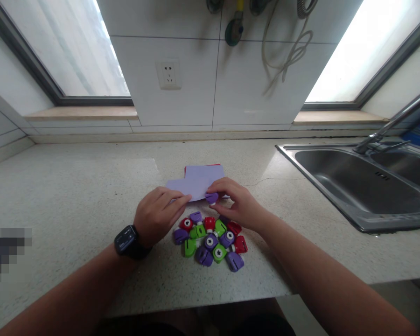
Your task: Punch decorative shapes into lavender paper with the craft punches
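A sheet of light purple paper [201, 179] lies on the counter, with a red edge showing behind it. My left hand [161, 210], below a black watch, has its fingers together on the paper's near left edge. In my right hand [236, 200], a small purple craft punch [212, 198] is pinched between thumb and fingers at the paper's near right edge. Whether the paper sits in the punch's slot I cannot tell. Just below both hands lies a pile of several purple, green [219, 253] and red [240, 244] craft punches, some showing star-shaped openings.
The speckled counter [73, 196] runs along a white tiled wall. To the right is a steel sink [350, 186] with a faucet [392, 123]. A socket [168, 73] and a looped cable [294, 56] are on the wall between two windows.
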Demonstrator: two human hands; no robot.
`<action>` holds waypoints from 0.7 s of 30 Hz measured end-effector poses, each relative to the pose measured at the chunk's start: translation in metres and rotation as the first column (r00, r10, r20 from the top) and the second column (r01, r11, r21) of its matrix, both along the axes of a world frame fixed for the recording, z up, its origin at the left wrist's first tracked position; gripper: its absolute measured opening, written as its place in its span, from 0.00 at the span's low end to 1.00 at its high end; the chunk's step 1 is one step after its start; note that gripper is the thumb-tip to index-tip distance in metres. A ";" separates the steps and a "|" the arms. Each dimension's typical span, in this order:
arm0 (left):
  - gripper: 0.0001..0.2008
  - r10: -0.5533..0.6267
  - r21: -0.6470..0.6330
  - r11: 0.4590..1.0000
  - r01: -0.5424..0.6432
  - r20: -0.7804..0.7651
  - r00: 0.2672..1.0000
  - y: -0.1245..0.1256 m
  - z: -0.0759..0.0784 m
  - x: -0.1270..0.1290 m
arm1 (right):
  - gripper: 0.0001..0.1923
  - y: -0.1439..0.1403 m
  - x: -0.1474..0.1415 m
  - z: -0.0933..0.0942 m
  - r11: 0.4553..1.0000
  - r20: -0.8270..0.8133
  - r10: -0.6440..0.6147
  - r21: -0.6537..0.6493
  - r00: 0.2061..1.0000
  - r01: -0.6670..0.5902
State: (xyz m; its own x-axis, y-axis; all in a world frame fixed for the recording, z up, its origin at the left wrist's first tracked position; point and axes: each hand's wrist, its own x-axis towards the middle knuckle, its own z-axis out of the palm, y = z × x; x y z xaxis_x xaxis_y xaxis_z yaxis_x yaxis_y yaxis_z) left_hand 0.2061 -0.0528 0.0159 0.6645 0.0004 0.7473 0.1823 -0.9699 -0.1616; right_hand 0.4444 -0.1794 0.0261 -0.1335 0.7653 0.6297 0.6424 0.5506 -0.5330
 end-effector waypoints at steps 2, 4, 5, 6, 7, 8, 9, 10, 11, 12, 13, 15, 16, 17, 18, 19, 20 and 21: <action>0.13 -0.001 0.009 1.000 0.001 0.001 1.000 0.000 0.000 0.000 | 0.16 0.000 0.000 0.001 1.000 0.020 -0.005 0.001 1.000 0.005; 0.13 -0.001 0.017 1.000 0.001 0.003 1.000 0.000 0.000 -0.001 | 0.16 -0.001 0.000 0.001 1.000 0.039 -0.010 -0.007 0.999 0.011; 0.13 -0.001 0.019 1.000 0.001 0.003 1.000 0.000 0.000 -0.001 | 0.16 -0.001 0.000 0.001 1.000 0.044 -0.012 -0.008 0.999 0.013; 0.13 0.001 0.020 1.000 -0.001 0.001 1.000 -0.001 0.000 -0.001 | 0.16 -0.001 0.000 0.001 1.000 0.049 -0.012 -0.010 0.999 0.013; 0.13 0.003 0.021 1.000 -0.003 -0.001 1.000 -0.001 0.000 -0.002 | 0.16 -0.001 0.000 0.001 1.000 0.051 -0.011 -0.009 0.999 0.012; 0.13 0.004 0.022 1.000 -0.004 -0.003 1.000 -0.001 0.000 -0.002 | 0.15 -0.001 0.000 0.001 1.000 0.053 -0.008 -0.009 0.999 0.008; 0.13 0.004 0.024 1.000 -0.004 -0.005 1.000 -0.001 0.000 -0.002 | 0.15 -0.001 0.000 0.001 1.000 0.054 -0.002 -0.009 0.999 0.003; 0.13 0.003 0.028 1.000 -0.003 -0.004 1.000 -0.001 0.001 -0.002 | 0.15 -0.001 0.000 0.000 1.000 0.055 0.003 -0.009 0.998 -0.003; 0.13 0.003 0.033 0.999 -0.003 -0.004 1.000 -0.001 0.001 -0.001 | 0.15 -0.001 0.000 0.000 1.000 0.056 0.009 -0.007 0.998 -0.009; 0.13 0.004 0.038 0.999 -0.004 -0.002 1.000 -0.001 0.001 -0.001 | 0.15 -0.001 0.001 0.000 1.000 0.058 0.014 -0.006 0.998 -0.014; 0.13 0.005 0.043 0.999 -0.005 0.000 1.000 -0.001 0.001 -0.001 | 0.15 -0.001 0.001 0.000 1.000 0.060 0.018 -0.005 0.998 -0.018; 0.13 0.005 0.050 0.999 -0.005 0.003 1.000 -0.001 0.001 -0.001 | 0.15 -0.001 0.001 -0.001 1.000 0.064 0.022 -0.001 0.998 -0.022; 0.13 0.006 0.052 0.999 -0.006 0.004 1.000 -0.001 0.001 -0.001 | 0.15 -0.001 0.001 -0.001 1.000 0.066 0.022 -0.002 0.998 -0.022; 0.13 0.006 0.051 0.999 -0.006 0.004 1.000 -0.002 0.001 -0.001 | 0.14 -0.001 0.001 -0.001 1.000 0.068 0.022 -0.004 0.997 -0.022; 0.12 0.007 0.050 0.999 -0.007 0.004 1.000 -0.002 0.001 -0.001 | 0.14 -0.001 0.000 -0.001 1.000 0.070 0.022 -0.006 0.997 -0.022; 0.12 0.008 0.047 0.999 -0.009 0.001 1.000 -0.002 0.001 -0.001 | 0.14 -0.001 0.000 -0.001 1.000 0.071 0.023 -0.010 0.997 -0.022; 0.12 0.011 0.044 0.999 -0.011 -0.001 1.000 -0.002 0.001 -0.001 | 0.14 -0.001 0.000 -0.001 1.000 0.072 0.024 -0.014 0.997 -0.023; 0.12 0.013 0.040 0.999 -0.013 -0.003 1.000 -0.001 0.001 -0.001 | 0.14 -0.001 0.000 -0.001 1.000 0.074 0.026 -0.016 0.997 -0.025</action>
